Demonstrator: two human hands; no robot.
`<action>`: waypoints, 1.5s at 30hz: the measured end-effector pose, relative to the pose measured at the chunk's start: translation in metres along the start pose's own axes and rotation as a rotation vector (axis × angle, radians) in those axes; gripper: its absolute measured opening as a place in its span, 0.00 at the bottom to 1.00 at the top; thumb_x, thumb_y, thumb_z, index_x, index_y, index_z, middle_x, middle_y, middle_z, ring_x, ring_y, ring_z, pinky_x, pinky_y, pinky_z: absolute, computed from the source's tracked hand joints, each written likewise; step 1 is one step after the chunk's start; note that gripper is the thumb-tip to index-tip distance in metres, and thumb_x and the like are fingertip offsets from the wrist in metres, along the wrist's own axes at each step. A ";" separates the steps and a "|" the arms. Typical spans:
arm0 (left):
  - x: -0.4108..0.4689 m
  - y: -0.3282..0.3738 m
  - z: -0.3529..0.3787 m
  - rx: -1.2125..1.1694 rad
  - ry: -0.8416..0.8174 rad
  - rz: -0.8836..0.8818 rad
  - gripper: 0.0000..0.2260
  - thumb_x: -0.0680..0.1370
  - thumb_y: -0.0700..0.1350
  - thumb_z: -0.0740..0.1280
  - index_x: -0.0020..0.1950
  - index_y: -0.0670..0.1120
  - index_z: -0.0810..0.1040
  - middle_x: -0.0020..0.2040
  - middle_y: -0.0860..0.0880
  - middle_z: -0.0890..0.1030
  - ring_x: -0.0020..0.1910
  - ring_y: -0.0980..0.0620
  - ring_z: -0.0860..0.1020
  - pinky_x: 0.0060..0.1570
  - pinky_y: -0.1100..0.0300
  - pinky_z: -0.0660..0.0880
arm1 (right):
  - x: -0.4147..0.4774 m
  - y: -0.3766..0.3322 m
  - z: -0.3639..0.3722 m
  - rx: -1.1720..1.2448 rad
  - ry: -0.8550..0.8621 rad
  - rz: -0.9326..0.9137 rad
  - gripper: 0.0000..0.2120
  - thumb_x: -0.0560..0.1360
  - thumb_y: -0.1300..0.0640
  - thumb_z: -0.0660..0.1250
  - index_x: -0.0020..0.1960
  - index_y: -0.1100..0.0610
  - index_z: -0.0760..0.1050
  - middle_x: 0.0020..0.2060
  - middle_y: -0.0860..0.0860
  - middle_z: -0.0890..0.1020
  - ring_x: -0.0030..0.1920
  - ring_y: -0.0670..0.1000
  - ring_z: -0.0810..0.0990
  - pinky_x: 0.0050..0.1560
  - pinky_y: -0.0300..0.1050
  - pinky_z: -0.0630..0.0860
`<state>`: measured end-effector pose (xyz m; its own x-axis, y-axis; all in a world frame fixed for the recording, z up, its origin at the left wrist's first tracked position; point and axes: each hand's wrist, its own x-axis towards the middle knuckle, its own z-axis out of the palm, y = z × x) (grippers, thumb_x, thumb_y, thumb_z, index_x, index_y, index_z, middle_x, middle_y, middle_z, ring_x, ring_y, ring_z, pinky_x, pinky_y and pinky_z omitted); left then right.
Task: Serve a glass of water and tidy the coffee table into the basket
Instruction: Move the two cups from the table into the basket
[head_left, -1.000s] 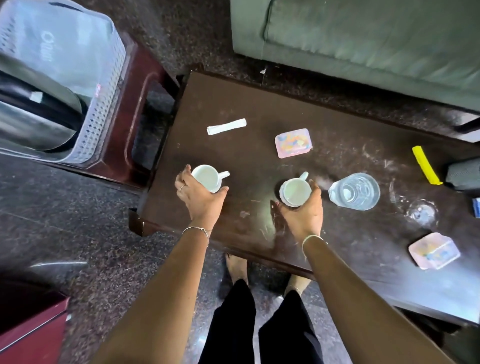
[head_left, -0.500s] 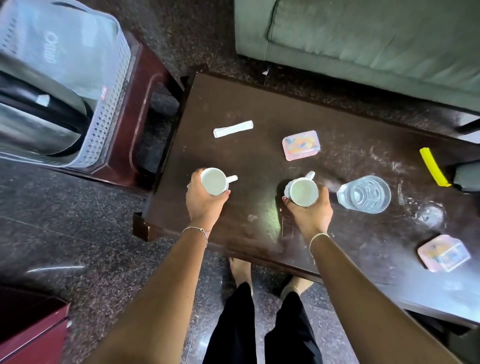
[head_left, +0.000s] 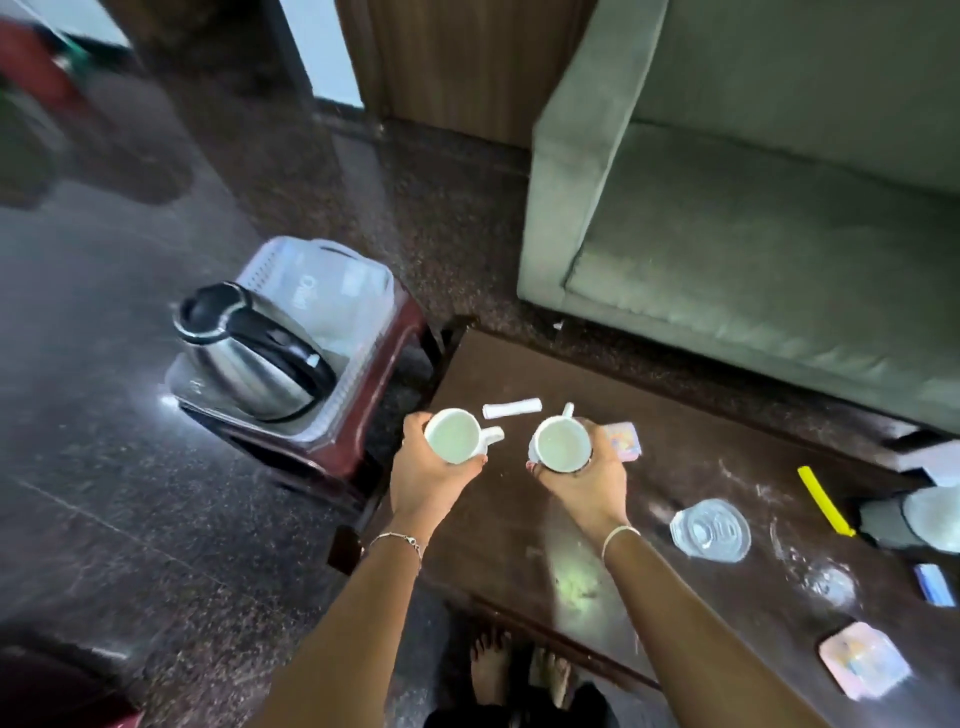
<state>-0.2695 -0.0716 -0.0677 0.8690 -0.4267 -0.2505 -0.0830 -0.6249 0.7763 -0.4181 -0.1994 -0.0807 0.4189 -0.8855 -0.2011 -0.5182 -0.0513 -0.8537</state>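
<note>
- Nearest, at 4 o'clock in the view, a pink coaster (head_left: 862, 665) lies on the dark coffee table (head_left: 498, 561).
- A glass of water (head_left: 709, 530) stands on the table at 4 o'clock from the hands, well apart from them.
- The left mug (head_left: 454, 434) is held in the left hand (head_left: 431, 483), whose fingers are curled round its body. Its handle is turned to 3 o'clock.
- The right mug (head_left: 561, 444) is gripped from below by the right hand (head_left: 582, 483), fingers clamped on its wall, with the handle at 12 o'clock. No liquid can be made out in either mug.
- Just beyond the mugs, a white rolled packet (head_left: 511, 408) and a second coaster (head_left: 626, 441) lie on the table, not yet tidied.
- At 10 o'clock from the hands, the white perforated basket (head_left: 322, 270) sits on a maroon stool (head_left: 363, 457). A steel kettle (head_left: 249, 358) lies inside it.
- The tidying step is judged to be in hand, with both mugs on their way to the basket.
- For the next move, the mugs would need to be lowered upright into the free space beside the kettle without knocking it.
- Farthest, a green sofa (head_left: 779, 208) is seen at 1 o'clock.
</note>
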 end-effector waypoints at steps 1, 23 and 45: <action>-0.001 0.007 -0.012 -0.005 0.013 0.010 0.32 0.58 0.54 0.80 0.55 0.57 0.66 0.46 0.58 0.76 0.44 0.53 0.77 0.40 0.60 0.71 | 0.000 -0.014 0.001 -0.004 -0.024 -0.038 0.33 0.57 0.53 0.82 0.59 0.48 0.73 0.52 0.45 0.81 0.54 0.50 0.79 0.56 0.48 0.76; 0.040 0.080 -0.201 -0.045 0.273 -0.014 0.32 0.52 0.65 0.75 0.52 0.61 0.70 0.49 0.59 0.80 0.51 0.53 0.79 0.53 0.54 0.77 | 0.033 -0.212 0.069 -0.024 -0.400 -0.339 0.31 0.53 0.41 0.79 0.54 0.39 0.73 0.44 0.35 0.80 0.49 0.43 0.80 0.49 0.36 0.73; 0.277 0.035 -0.317 0.116 -0.018 0.117 0.34 0.59 0.55 0.80 0.61 0.53 0.70 0.55 0.51 0.80 0.54 0.48 0.79 0.54 0.55 0.75 | 0.114 -0.279 0.254 -0.164 -0.277 -0.211 0.34 0.56 0.45 0.81 0.59 0.43 0.73 0.48 0.42 0.81 0.50 0.48 0.79 0.50 0.40 0.72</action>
<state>0.1226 -0.0047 0.0736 0.8413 -0.5122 -0.1730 -0.2405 -0.6412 0.7288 -0.0368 -0.1686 0.0129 0.7029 -0.6904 -0.1709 -0.5025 -0.3120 -0.8064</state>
